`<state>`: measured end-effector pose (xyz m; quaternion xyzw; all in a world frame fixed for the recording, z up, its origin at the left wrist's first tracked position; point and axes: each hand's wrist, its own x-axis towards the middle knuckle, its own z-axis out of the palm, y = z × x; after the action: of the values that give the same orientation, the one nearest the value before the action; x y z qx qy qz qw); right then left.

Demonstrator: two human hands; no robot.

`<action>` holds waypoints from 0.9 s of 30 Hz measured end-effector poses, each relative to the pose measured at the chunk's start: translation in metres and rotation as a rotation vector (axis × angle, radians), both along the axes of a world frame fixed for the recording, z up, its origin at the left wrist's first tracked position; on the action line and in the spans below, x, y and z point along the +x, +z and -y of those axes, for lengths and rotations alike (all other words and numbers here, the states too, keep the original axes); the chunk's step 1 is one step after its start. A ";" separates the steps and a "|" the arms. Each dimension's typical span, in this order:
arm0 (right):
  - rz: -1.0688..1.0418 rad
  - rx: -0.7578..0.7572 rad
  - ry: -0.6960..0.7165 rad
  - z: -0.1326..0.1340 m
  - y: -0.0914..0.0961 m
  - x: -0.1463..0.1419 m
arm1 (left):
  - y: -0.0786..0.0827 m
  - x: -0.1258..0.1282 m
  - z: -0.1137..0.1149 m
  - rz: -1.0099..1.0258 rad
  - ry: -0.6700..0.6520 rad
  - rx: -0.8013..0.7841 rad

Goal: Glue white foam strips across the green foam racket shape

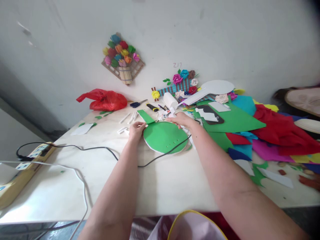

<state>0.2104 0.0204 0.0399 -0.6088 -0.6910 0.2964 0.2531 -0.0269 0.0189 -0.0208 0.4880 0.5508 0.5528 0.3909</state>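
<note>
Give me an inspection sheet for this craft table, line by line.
Surface: pale wooden table, small scraps scattered.
Job's things: green paddle cutout lying flat.
Clutter: coloured sheets, red bag, scissors, white paddle.
Hands: left hand at the cutout's handle; right hand on its top rim.
Cables: black cable crosses the cutout; power strip at left.
Surroundings: white wall, paper flower decorations.
</note>
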 end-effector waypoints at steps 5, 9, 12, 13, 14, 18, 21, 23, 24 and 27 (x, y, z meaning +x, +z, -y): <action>-0.034 -0.005 0.000 0.005 0.003 -0.004 | 0.001 0.000 0.001 0.005 0.002 -0.007; -0.007 -0.016 -0.022 0.007 0.005 -0.006 | 0.002 0.000 0.001 0.001 0.010 -0.003; 0.018 -0.015 -0.041 0.007 0.005 -0.005 | 0.001 0.000 0.001 -0.001 0.008 0.007; 0.019 -0.014 -0.043 0.006 0.005 -0.005 | 0.001 0.000 0.000 -0.003 0.006 0.009; 0.018 -0.012 -0.041 0.006 0.005 -0.004 | 0.000 -0.001 0.000 -0.005 0.004 0.009; 0.012 0.001 -0.014 0.005 0.004 -0.006 | -0.001 -0.001 -0.001 -0.017 0.002 0.013; 0.053 -0.012 -0.017 0.004 0.002 -0.007 | 0.000 0.000 0.000 -0.003 0.012 0.009; 0.060 -0.013 -0.028 0.003 0.001 -0.007 | 0.001 0.000 0.000 0.002 0.016 0.005; 0.048 -0.012 -0.030 0.003 0.000 -0.006 | 0.001 0.000 0.000 0.001 0.019 0.007; -0.022 -0.016 -0.016 0.002 -0.002 -0.005 | 0.001 0.000 0.000 0.002 0.016 0.015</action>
<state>0.2056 0.0188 0.0376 -0.6131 -0.6809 0.3066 0.2580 -0.0268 0.0189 -0.0200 0.4861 0.5500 0.5606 0.3833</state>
